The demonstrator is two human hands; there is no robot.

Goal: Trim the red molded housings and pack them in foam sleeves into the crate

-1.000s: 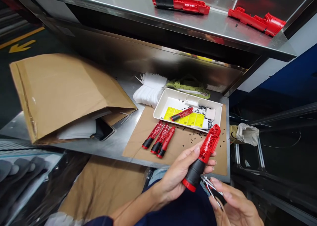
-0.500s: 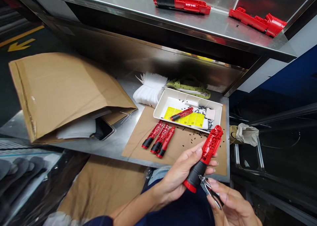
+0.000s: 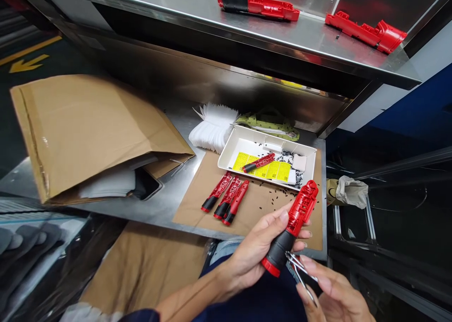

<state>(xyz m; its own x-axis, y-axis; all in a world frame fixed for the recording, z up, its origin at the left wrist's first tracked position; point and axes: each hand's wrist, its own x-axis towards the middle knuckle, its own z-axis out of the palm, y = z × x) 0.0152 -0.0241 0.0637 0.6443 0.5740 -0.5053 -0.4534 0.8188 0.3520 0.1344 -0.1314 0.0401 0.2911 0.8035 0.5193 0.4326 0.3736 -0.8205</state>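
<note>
My left hand [image 3: 256, 253] is wrapped round a red and black plastic handle shell [image 3: 291, 225], held tilted with its red end up and to the right. Just below its black end, my right hand [image 3: 330, 293] pinches a pair of metal tweezers [image 3: 300, 268], whose tips touch the shell's lower end. Three similar red and black shells [image 3: 226, 200] lie side by side on a brown card sheet [image 3: 197, 204]. Behind them stands a white tray [image 3: 229, 150] with a yellow label sheet [image 3: 263, 169], another red part [image 3: 259, 162] and small dark screws.
A large brown cardboard box [image 3: 88, 129] lies on its side at the left of the steel bench [image 3: 169, 204]. White paper pieces [image 3: 213, 126] are stacked behind the tray. Two red housings [image 3: 257, 2] [image 3: 367, 30] rest on the upper steel shelf. A crumpled bag [image 3: 349, 190] hangs at the right.
The held shell has shifted slightly right and down. My right hand has stayed under it, with the tweezers still at its black end.
</note>
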